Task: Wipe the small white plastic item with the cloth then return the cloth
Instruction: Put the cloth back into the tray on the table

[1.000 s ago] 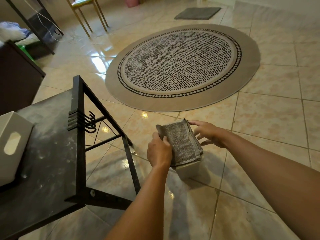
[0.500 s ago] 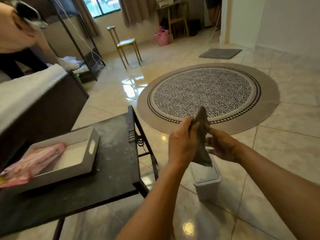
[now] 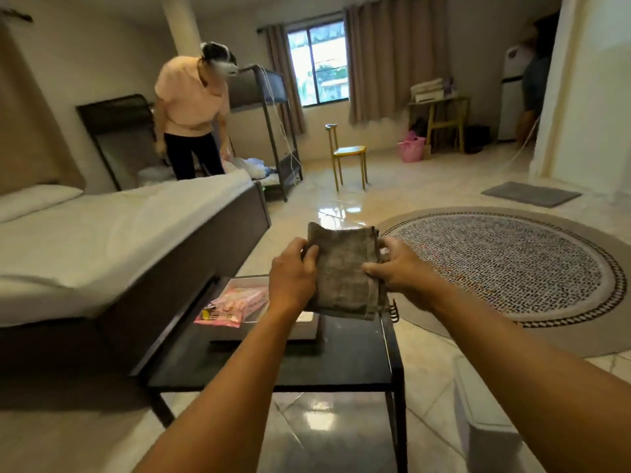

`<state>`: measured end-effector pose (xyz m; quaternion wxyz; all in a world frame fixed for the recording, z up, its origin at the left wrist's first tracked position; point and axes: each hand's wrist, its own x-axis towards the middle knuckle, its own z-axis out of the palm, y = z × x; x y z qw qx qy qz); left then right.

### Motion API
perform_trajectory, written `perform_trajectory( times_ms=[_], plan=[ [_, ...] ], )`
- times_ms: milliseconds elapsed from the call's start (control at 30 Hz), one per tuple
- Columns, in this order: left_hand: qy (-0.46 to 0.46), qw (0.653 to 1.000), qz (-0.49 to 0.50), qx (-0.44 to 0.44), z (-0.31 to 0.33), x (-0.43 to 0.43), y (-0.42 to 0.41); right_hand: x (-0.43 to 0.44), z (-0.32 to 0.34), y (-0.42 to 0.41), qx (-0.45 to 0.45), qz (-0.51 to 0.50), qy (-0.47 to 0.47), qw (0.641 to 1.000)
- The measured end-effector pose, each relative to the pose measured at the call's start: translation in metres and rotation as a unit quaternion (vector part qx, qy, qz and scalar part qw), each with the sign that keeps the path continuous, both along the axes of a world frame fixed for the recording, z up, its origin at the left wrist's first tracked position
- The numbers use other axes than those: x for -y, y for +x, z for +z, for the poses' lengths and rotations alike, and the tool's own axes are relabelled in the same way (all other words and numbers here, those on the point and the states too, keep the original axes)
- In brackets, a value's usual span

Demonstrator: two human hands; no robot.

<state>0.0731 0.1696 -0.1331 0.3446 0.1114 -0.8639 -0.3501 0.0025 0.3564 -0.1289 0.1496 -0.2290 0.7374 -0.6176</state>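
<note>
Your left hand (image 3: 293, 274) and right hand (image 3: 397, 268) each pinch a side edge of the folded cloth (image 3: 343, 271), held upright, long axis vertical, above the black table (image 3: 273, 367); the tray (image 3: 307, 331) lies directly below, nearer your left hand

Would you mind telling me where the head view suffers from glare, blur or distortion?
Head view: window daylight throws bright glare on the glossy floor tiles; the person standing by the bed is motion-blurred; the wide angle bows the walls; the cloth in both hands stays fairly sharp.
</note>
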Motion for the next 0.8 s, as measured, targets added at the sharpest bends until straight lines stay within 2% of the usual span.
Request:
perform_trajectory(
  times_ms=[233, 500, 567, 633, 700, 733, 800],
  plan=[
    [-0.058, 0.983, 0.122, 0.125, -0.015, 0.094, 0.001, 0.109, -0.014, -0.006, -0.129, -0.024, 0.145, 0.981],
    [-0.092, 0.954, 0.138, 0.25, -0.046, 0.131, -0.031, 0.155, -0.055, -0.036, -0.157, -0.031, 0.26, 0.952],
    [-0.129, 0.942, 0.149, 0.273, -0.052, 0.133, -0.033, 0.16, -0.065, -0.039, -0.179, -0.041, 0.278, 0.943],
    [-0.207, 0.929, 0.176, 0.253, -0.055, 0.132, -0.03, 0.161, -0.07, -0.041, -0.214, -0.035, 0.293, 0.931],
    [-0.29, 0.922, 0.143, 0.212, -0.059, 0.127, -0.028, 0.16, -0.076, -0.041, -0.258, 0.014, 0.346, 0.902],
    [-0.316, 0.916, 0.108, 0.222, -0.061, 0.123, -0.028, 0.158, -0.078, -0.039, -0.269, 0.044, 0.384, 0.882],
    [-0.33, 0.891, 0.035, 0.31, -0.066, 0.117, -0.029, 0.153, -0.081, -0.034, -0.27, 0.077, 0.425, 0.861]
  ],
)
